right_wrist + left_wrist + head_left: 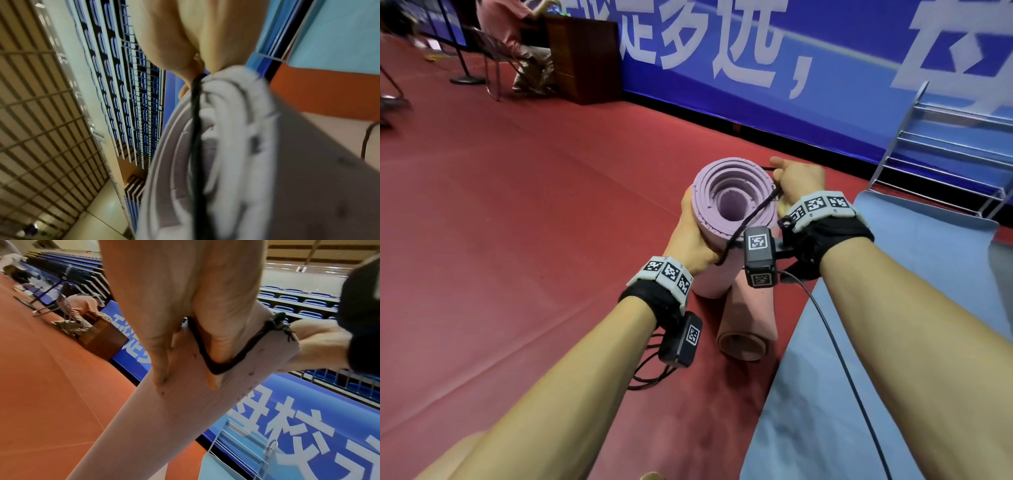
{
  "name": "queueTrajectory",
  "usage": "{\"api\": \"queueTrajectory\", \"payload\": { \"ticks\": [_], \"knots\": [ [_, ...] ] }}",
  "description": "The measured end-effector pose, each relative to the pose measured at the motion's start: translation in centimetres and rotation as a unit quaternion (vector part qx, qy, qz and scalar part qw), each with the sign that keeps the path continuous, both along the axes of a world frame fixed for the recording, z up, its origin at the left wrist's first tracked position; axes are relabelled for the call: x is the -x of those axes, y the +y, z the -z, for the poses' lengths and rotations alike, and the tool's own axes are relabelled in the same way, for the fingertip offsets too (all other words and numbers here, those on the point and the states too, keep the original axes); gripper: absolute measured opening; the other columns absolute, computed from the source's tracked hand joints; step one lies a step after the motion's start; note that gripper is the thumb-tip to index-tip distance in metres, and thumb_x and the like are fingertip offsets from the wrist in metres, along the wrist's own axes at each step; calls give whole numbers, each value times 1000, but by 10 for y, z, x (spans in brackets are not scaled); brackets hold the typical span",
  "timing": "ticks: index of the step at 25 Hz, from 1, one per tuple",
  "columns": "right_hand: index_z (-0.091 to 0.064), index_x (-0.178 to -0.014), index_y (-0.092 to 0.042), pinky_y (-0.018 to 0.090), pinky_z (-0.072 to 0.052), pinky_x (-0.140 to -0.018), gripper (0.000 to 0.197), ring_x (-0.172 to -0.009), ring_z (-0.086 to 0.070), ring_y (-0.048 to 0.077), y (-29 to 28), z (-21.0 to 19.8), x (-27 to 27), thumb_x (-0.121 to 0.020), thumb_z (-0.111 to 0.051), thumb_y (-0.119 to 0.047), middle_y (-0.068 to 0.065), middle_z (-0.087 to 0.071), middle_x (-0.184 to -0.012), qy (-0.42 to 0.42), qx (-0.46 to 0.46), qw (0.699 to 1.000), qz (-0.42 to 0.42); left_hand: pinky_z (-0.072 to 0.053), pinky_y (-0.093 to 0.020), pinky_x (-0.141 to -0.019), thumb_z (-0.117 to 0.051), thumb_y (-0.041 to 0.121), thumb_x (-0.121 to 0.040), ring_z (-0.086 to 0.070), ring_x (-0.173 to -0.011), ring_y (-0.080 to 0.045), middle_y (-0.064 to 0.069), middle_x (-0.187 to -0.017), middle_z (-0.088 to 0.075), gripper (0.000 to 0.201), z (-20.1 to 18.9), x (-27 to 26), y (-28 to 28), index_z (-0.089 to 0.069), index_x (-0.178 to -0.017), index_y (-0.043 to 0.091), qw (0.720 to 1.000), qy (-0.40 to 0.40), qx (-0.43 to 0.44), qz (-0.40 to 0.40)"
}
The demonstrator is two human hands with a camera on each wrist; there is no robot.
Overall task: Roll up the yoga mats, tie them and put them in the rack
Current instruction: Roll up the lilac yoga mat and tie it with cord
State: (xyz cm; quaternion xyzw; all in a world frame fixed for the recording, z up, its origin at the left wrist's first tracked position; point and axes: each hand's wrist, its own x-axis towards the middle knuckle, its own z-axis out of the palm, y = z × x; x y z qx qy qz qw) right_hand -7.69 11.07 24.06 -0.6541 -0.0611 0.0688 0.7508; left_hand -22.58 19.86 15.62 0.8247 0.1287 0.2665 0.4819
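Now | left grip (693,240) clasps lilac roll (726,192) | right grip (799,181) pinches cord (748,219) | pink roll (748,322) below

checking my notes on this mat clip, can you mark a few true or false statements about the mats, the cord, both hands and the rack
1. The left hand grips the rolled lilac foam yoga mat. True.
2. The right hand hangs free. False: it pinches the thin black cord stretched across the roll's end.
3. The pink rolled mat sits in the rack. False: it lies on the red floor.
4. The flat light blue mat is unrolled. True.
5. The silver wire rack holds two mats. False: no mats show in it.
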Motion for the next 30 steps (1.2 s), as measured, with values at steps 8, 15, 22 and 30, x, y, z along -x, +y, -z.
{"api": "queueTrajectory", "payload": {
  "ticks": [8, 15, 22, 30],
  "knots": [
    [-69, -103, -7, 28, -55, -73, 68, -96, -68, 17, -20, 2, -4, -62, -34, 35, 8, -72, -99, -201, 151, 929, -273, -42, -24, -74, -67, 18, -80, -56, -86, -19, -1, -107, -64, 92, 3, 6, 19, -14, -152, 41, 996, 9, -24, -83],
    [-40, -149, -10, 19, -47, -99, 103, -132, -48, 8, -18, 14, -11, -61, -29, 42, 2, -52, -143, -190, 110, 915, -339, -54, -23, -85, -56, -11, -66, -59, -95, 0, 18, -115, -63, 107, 17, -10, 35, -21, -151, 44, 993, -41, 19, -108],
    [-76, -96, -24, 51, -59, -85, 41, -88, -71, 25, -7, 39, -31, -81, -58, 10, 9, -76, -99, -143, 61, 981, -117, -62, -39, -71, -36, -15, -83, -61, -69, -17, 7, -102, -69, 65, 20, -29, 53, -61, -133, 18, 979, -70, 167, -90],
    [-69, -88, -20, 24, -53, -52, 20, -60, -61, 15, 11, 49, -51, -89, -52, -10, -2, -70, -80, -130, 199, 966, -106, -59, -35, -58, -52, 2, -87, -60, -47, -18, -10, -60, -63, 28, 31, -59, 73, -65, -63, 5, 938, -17, 282, -202]
  ]
}}
